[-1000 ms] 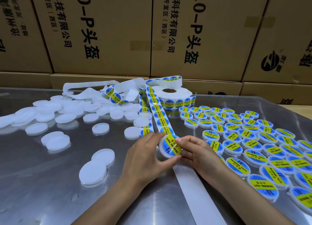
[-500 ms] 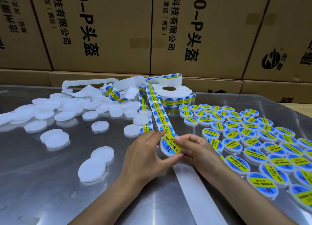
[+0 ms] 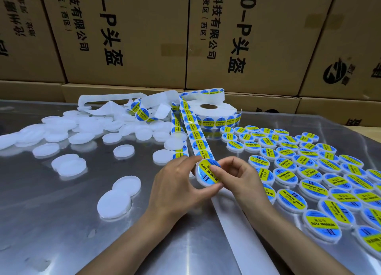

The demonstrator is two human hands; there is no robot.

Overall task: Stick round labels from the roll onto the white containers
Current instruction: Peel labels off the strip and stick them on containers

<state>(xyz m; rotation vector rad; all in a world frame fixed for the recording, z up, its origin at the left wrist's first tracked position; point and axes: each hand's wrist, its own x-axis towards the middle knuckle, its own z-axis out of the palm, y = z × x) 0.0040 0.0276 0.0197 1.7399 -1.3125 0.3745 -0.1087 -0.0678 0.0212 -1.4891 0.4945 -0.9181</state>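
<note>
Cardboard cartons (image 3: 127, 35) back a steel worktop (image 3: 51, 223) where the left hand (image 3: 175, 190) grips a white container (image 3: 207, 174) by its rim while the right hand (image 3: 237, 177) thumb presses its label flat; light, rigid, probably slippery, best held edgewise.

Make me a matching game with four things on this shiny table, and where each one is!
Things:
1. label roll
2. plain white containers
3. labelled containers
4. container being labelled

Places:
A. spread over the table's right side
B. held up between the left hand and right hand
C. at the back of the table, in front of the cardboard boxes
D. scattered over the table's left side

Pairs: 1-C, 2-D, 3-A, 4-B
</note>
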